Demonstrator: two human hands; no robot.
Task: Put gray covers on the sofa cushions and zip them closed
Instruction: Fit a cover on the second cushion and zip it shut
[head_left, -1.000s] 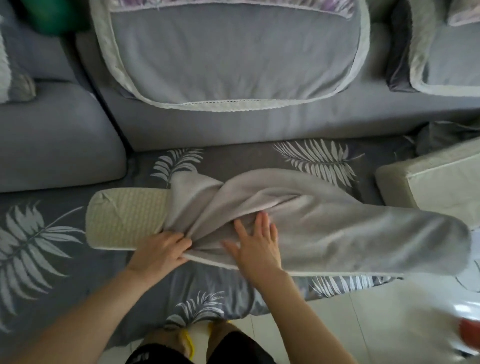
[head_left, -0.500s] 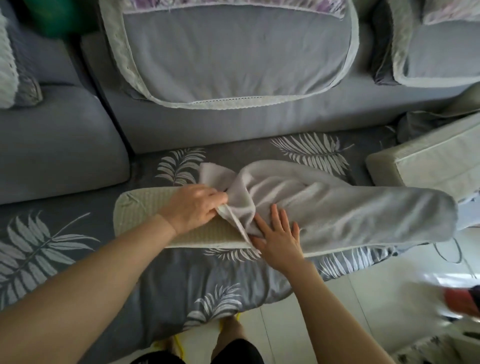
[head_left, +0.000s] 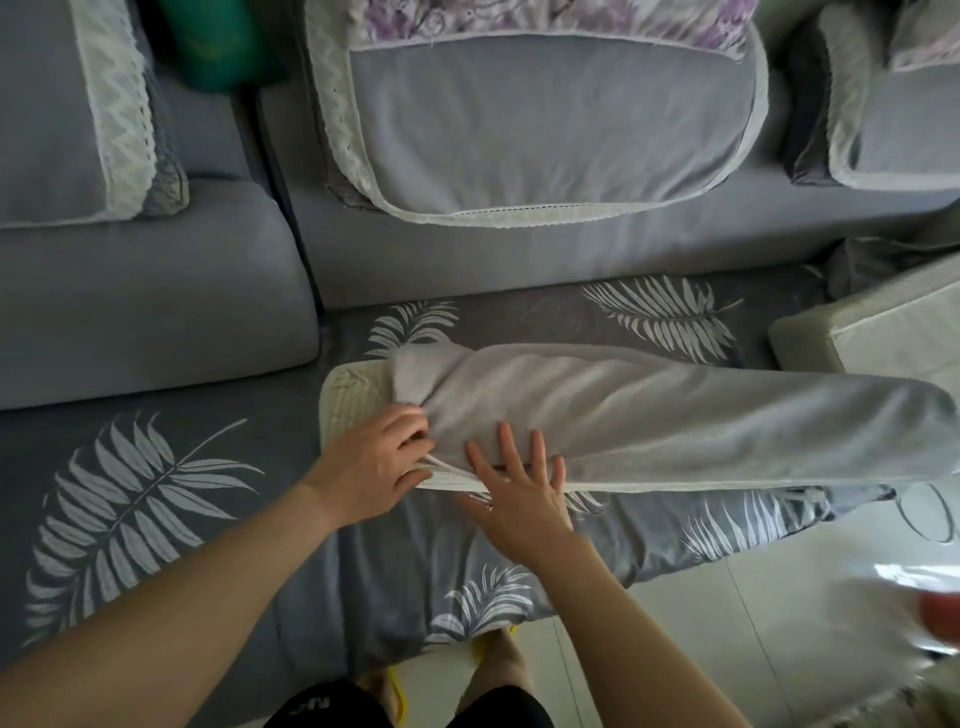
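A long cream woven cushion (head_left: 345, 402) lies across the leaf-patterned grey seat spread (head_left: 156, 467), mostly sheathed in a soft grey fabric cover (head_left: 649, 410). The left hand (head_left: 376, 462) pinches the cover's bunched open end; the right hand (head_left: 519, 486) presses flat, fingers spread. A bare cream foam block (head_left: 883, 322) crowds the right; the seat lies open leftward.

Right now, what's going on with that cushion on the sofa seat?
A person is working a gray cover over a cream cushion insert lying on the leaf-print sofa seat. The left hand pinches the cover's bunched open edge, while the right hand lies flat with fingers spread on the cover's near edge. Most of the insert is inside; its left end sticks out bare. No zipper is visibly closed yet.
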